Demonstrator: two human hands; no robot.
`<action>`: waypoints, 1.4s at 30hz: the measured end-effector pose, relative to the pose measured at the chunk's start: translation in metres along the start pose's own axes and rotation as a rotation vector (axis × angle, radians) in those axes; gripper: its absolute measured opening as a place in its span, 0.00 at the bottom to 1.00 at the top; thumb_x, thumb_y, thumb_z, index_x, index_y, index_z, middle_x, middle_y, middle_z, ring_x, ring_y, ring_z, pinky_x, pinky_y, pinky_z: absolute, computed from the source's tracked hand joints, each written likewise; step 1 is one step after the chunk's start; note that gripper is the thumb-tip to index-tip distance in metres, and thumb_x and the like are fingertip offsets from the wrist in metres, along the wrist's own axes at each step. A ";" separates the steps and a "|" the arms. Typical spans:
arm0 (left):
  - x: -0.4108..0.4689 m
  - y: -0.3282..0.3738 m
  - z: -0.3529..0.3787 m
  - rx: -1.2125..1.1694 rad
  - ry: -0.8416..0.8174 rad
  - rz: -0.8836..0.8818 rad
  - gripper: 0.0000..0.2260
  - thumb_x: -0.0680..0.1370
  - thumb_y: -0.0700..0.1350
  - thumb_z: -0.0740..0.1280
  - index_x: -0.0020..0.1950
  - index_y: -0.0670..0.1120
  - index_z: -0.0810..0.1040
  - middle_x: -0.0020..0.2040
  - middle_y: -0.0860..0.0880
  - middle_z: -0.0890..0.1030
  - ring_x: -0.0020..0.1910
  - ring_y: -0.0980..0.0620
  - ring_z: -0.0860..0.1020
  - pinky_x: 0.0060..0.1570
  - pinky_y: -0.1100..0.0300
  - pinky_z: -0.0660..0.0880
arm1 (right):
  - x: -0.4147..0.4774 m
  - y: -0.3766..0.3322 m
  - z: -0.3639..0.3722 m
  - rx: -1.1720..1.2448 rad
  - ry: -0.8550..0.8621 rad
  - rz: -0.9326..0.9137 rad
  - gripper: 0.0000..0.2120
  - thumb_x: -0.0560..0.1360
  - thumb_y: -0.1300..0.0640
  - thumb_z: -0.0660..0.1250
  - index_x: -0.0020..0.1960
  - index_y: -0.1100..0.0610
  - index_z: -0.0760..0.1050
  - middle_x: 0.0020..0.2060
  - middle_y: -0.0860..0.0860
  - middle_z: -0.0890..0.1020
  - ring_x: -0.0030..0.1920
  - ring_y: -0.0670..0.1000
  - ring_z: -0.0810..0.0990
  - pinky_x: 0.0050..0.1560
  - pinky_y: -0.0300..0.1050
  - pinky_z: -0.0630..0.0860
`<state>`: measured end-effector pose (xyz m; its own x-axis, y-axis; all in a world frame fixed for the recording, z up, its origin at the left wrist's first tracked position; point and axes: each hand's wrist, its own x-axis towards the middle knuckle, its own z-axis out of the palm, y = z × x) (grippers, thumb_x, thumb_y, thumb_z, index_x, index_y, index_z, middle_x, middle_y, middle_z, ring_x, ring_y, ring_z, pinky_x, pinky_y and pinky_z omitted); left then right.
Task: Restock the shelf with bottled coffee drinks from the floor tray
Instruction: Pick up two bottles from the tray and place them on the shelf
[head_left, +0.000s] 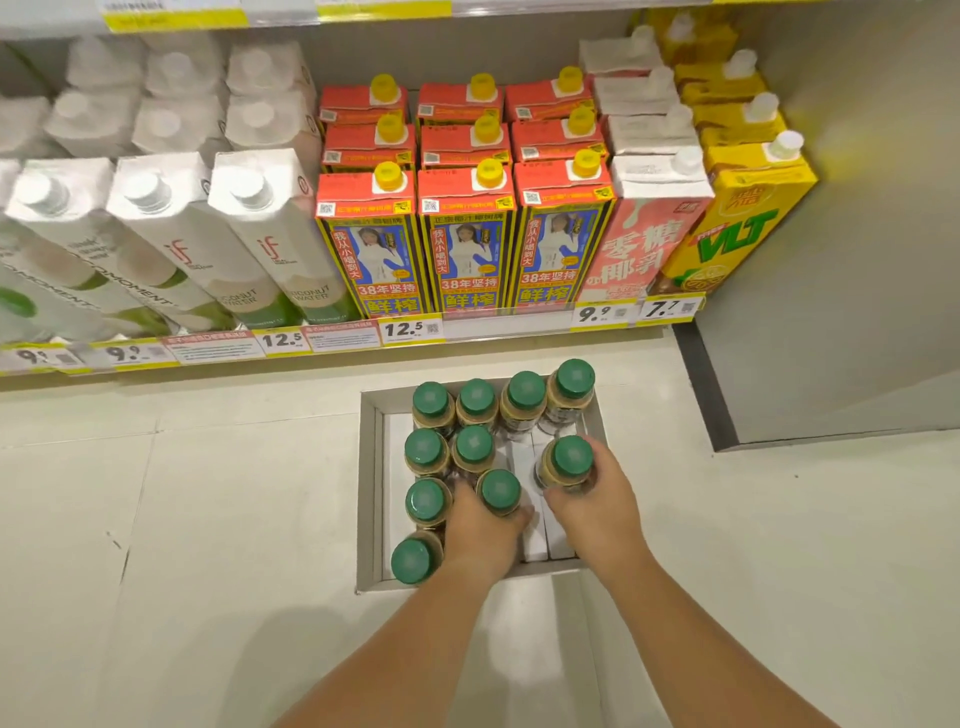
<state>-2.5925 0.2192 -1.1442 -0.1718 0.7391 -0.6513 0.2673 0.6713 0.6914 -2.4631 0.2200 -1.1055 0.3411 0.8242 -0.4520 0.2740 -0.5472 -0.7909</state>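
Observation:
A shallow grey cardboard tray (370, 493) lies on the floor below the shelf, holding several green-capped coffee bottles. My left hand (480, 525) is wrapped around one bottle (500, 491) near the tray's middle. My right hand (592, 506) grips another bottle (570, 460) on the tray's right side. Both bottles stand upright in the tray. The remaining bottles crowd the tray's left side (425, 449) and far row (524, 392).
The bottom shelf (332, 358) is packed with drink cartons: white coconut water (249, 228) at left, red-topped cartons (467, 234) in the middle, a pink carton (652, 228) and yellow cartons (743, 218) at right. A grey wall panel (831, 260) closes the right side. Pale floor tiles (208, 519) surround the tray.

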 end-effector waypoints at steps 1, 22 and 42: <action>0.001 0.000 0.001 0.011 0.022 0.017 0.27 0.68 0.46 0.80 0.61 0.46 0.70 0.57 0.48 0.79 0.57 0.47 0.77 0.63 0.51 0.73 | 0.003 0.001 0.000 -0.009 0.001 -0.003 0.23 0.68 0.65 0.74 0.59 0.48 0.75 0.48 0.42 0.83 0.50 0.39 0.80 0.46 0.28 0.73; -0.079 0.167 -0.106 0.160 0.004 0.629 0.13 0.59 0.52 0.79 0.39 0.63 0.80 0.37 0.58 0.84 0.37 0.61 0.82 0.40 0.67 0.78 | -0.032 -0.147 -0.068 0.177 0.078 -0.313 0.27 0.62 0.68 0.78 0.55 0.45 0.79 0.47 0.43 0.86 0.52 0.46 0.82 0.56 0.39 0.76; -0.253 0.556 -0.258 0.109 0.061 1.255 0.06 0.70 0.52 0.75 0.42 0.51 0.84 0.36 0.58 0.85 0.31 0.64 0.78 0.32 0.71 0.72 | -0.112 -0.540 -0.221 0.288 0.236 -0.966 0.15 0.69 0.68 0.75 0.52 0.54 0.81 0.44 0.49 0.87 0.43 0.45 0.85 0.45 0.38 0.80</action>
<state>-2.6452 0.4197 -0.5137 0.2137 0.8665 0.4511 0.3541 -0.4991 0.7909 -2.4506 0.3907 -0.5367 0.2665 0.8267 0.4954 0.3097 0.4133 -0.8563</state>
